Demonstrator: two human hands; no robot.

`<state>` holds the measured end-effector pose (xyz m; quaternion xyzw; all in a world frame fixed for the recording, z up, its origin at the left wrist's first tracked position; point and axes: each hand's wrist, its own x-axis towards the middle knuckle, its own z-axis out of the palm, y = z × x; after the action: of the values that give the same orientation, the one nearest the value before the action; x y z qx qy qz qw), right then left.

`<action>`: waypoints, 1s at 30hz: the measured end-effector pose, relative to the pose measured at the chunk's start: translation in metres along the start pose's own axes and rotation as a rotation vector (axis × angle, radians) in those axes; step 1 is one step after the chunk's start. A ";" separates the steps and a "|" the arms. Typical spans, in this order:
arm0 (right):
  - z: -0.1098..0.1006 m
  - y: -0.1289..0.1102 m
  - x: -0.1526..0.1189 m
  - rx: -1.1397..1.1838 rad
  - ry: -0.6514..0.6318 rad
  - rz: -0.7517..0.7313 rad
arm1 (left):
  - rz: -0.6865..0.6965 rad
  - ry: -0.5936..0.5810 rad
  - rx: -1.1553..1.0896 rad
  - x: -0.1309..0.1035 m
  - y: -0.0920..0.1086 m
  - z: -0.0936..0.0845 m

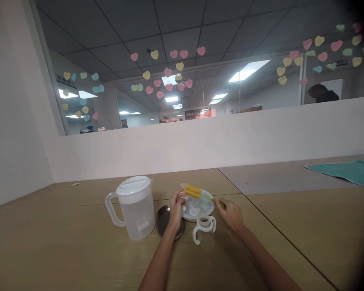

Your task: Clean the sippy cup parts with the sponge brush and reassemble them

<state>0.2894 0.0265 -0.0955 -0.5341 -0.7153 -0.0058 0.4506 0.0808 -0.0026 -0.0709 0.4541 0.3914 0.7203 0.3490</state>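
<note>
My right hand (230,213) is closed round the green handle of a bottle brush with a yellow sponge head (193,191). My left hand (176,208) has its fingers bent round a small pale, see-through piece (183,186) whose kind I cannot make out. The sponge head lies against or just before that piece; contact is unclear. Below both hands sits a white plate (210,207) with a small white ring (194,211) and other pale parts. In front of the plate stands a clear baby bottle with a white two-handled collar (204,223), without a top.
A lidded translucent pitcher (138,208) stands at the left, holding what looks like water. A round dark metal tray (162,220) is partly under my left forearm. A teal cloth (348,171) lies at the far right. A low wall (170,151) with windows above borders the table.
</note>
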 end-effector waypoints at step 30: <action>-0.010 -0.009 -0.003 -0.007 0.118 0.115 | 0.139 0.197 0.235 0.002 0.006 -0.038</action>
<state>0.2884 0.0158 -0.0869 -0.5745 -0.6557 -0.0142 0.4898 0.0438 -0.0127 -0.0754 0.4449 0.4729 0.7330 0.2029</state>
